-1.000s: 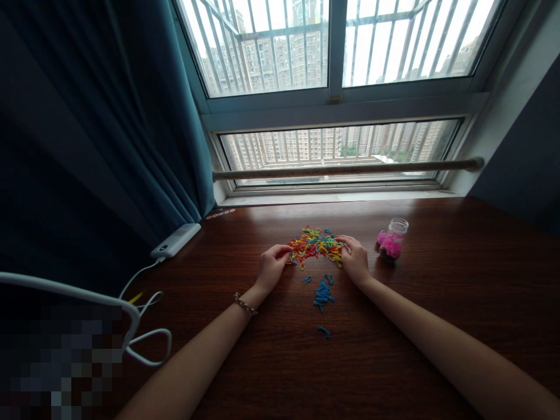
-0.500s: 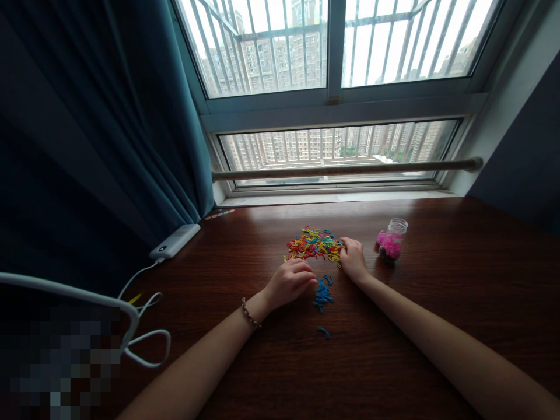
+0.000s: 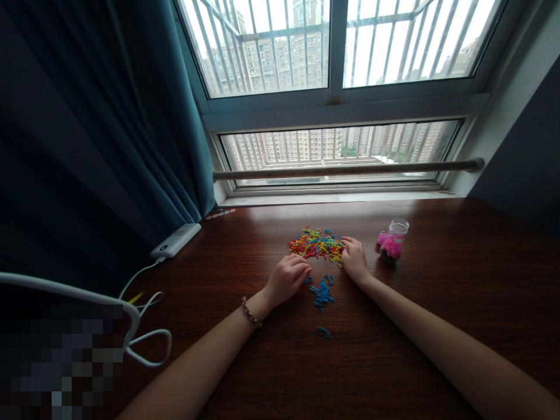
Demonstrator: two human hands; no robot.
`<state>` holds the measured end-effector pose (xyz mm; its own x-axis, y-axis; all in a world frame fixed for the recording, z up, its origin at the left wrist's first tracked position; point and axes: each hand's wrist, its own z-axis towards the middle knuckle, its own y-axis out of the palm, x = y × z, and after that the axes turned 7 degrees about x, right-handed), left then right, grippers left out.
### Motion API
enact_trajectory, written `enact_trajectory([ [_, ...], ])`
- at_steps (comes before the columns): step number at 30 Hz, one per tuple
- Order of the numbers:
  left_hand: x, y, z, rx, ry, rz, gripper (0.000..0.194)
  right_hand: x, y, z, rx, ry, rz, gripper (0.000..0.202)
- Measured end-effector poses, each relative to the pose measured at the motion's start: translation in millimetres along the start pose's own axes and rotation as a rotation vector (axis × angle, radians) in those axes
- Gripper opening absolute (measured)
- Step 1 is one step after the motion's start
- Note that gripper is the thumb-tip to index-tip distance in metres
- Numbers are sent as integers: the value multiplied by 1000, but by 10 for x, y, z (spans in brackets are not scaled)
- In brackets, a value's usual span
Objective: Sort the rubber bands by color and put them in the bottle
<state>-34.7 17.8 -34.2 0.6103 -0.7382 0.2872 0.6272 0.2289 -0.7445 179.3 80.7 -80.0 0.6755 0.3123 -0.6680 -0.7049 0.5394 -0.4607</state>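
A loose pile of small rubber bands in red, yellow and blue lies on the table. My left hand is at the pile's near left edge, palm down, its fingers curled and held together; whatever is between the fingertips is hidden. By those fingertips lies a small group of blue rubber bands, with a few strays around it. A single blue band lies closer to me. My right hand rests against the right edge of the mixed pile, fingers loosely bent and reaching onto it.
A clear glass jar with pink contents stands to the right, something pink beside it. A white power strip with a white cable sits at the left by the blue curtain. Behind the table is a barred window with a rail.
My left hand has shifted slightly left and away from me, off the blue group, uncovering blue bands near its fingertips. My right hand stays nearly in place at the pile's edge.
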Motion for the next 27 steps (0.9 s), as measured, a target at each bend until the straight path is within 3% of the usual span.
enact_trajectory([
  [3,12,0,-1,10,-92,72,11,-65,-65,15,91,39,130,38],
  [7,55,-21,3,-91,-82,165,5,-216,-180,-10,101,4,301,34],
  [15,70,-40,9,-194,-33,172,7,-573,-313,-209,-75,-164,506,30],
  [21,45,-33,8,-185,-21,109,7,-644,-348,-287,-348,-241,561,29],
  [27,76,-61,13,-204,106,29,13,-453,-278,-150,-60,-145,373,27],
])
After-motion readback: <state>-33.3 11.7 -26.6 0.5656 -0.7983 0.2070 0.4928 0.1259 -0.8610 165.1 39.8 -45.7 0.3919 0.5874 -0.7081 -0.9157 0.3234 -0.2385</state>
